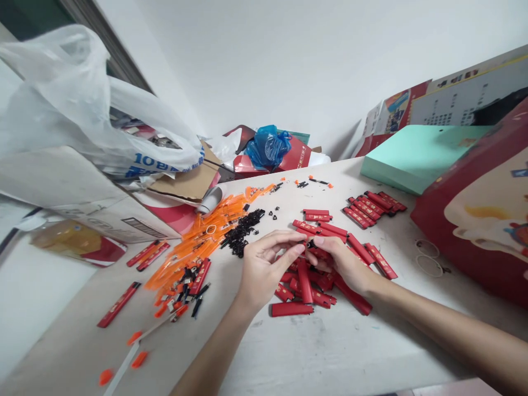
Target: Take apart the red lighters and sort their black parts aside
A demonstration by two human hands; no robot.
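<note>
Orange plastic strips (pixel 198 236) and black clips (pixel 243 228) lie left on the tabletop (pixel 330 352). Left hand (pixel 264 267) and right hand (pixel 344 261) meet over a red lighter pile (pixel 307 286), fingers (pixel 289 250) pinching a small black piece (pixel 310 243). Neat red lighter row (pixel 373 206) sits further right.

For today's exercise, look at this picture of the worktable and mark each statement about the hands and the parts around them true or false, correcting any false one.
1. Both hands, left hand and right hand, meet over the pile of red lighter bodies. True.
2. The heap of small black parts lies right of the hands. False: it lies to their left.
3. The orange parts are stacked inside the mint-green box. False: they lie loose on the table.
4. A blue bag sits at the far end. True.
</note>
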